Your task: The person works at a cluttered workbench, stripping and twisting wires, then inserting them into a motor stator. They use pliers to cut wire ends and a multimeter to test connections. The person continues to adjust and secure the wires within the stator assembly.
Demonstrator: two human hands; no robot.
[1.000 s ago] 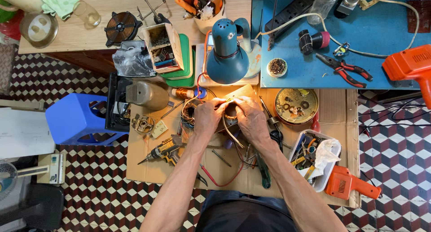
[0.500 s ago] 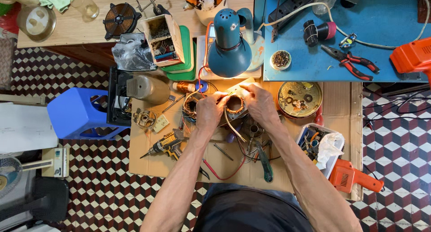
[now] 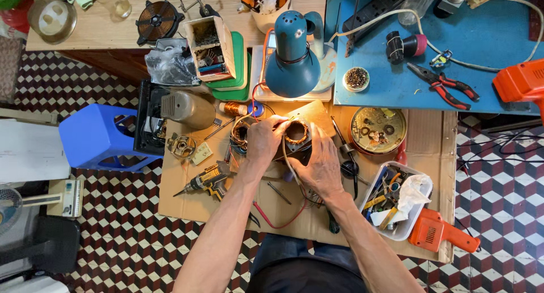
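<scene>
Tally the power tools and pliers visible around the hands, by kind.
Orange power tools: 2, one at the right edge, one lower right
Yellow-and-black drill: 1
Red-handled pliers: 1
Total: 4
Both hands, left hand and right hand, are on a copper-wound coil.

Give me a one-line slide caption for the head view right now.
Both hands, left hand and right hand, work on a copper-wound motor coil under a teal desk lamp on a cluttered cardboard-covered bench.

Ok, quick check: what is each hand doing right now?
Left hand: fingers pinched on the rim of the copper-wound motor coil.
Right hand: resting against the coil's side; grip cannot be told.
</scene>
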